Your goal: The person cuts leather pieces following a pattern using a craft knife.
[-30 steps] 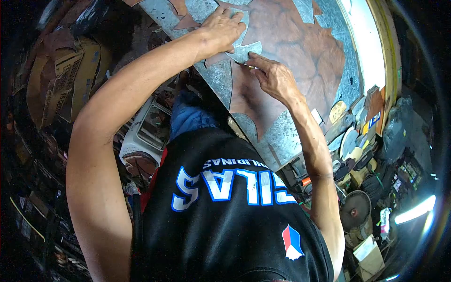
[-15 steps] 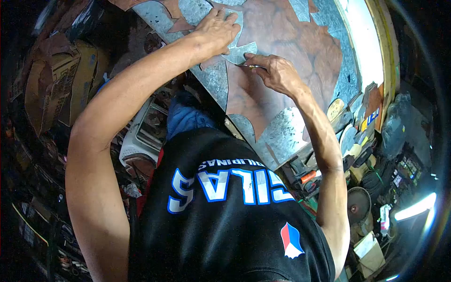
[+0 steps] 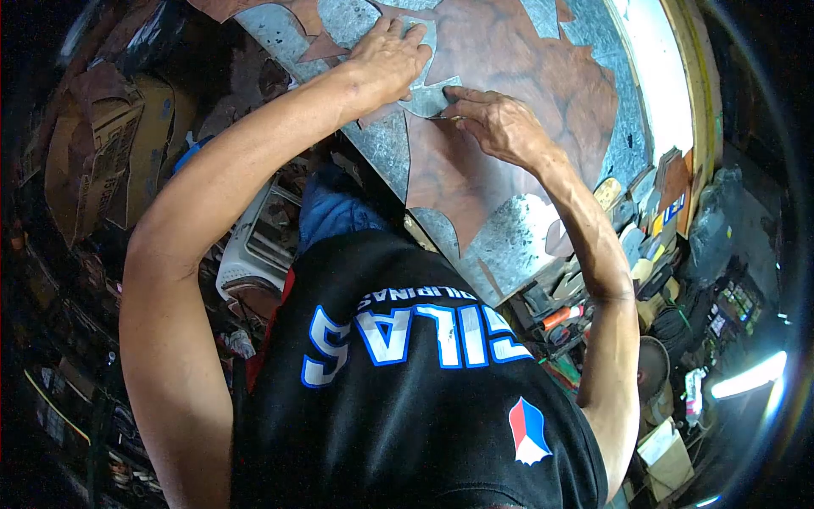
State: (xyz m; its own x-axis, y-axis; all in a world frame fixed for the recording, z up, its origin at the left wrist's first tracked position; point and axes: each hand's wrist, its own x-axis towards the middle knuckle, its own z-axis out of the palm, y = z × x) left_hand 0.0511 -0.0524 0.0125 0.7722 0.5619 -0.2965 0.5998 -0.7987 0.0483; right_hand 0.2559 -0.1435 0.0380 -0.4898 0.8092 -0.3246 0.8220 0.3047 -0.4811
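Fingers spread, my left hand (image 3: 390, 64) presses down on a grey curved template (image 3: 429, 100) lying on brown leather (image 3: 543, 81). My right hand (image 3: 500, 123) is closed at the template's lower right edge. A thin pointed tool (image 3: 449, 117) shows only slightly between its fingers, mostly hidden by them; I cannot tell whether it is a knife or a pen. The leather, with wavy cut edges and darker markings, lies over a mottled grey metal worktop (image 3: 386, 146).
Leather offcuts (image 3: 324, 48) lie on the worktop's left side. Flat pattern pieces and tools, among them one with an orange handle (image 3: 561, 318), crowd its right side. A white plastic chair (image 3: 254, 254) stands below left, near cardboard boxes (image 3: 110, 153). A lit tube (image 3: 750, 375) glows at right.
My right hand has shifted slightly, and the tool between its fingers shows less now. My left hand stays pressed on the template, nearly unmoved.
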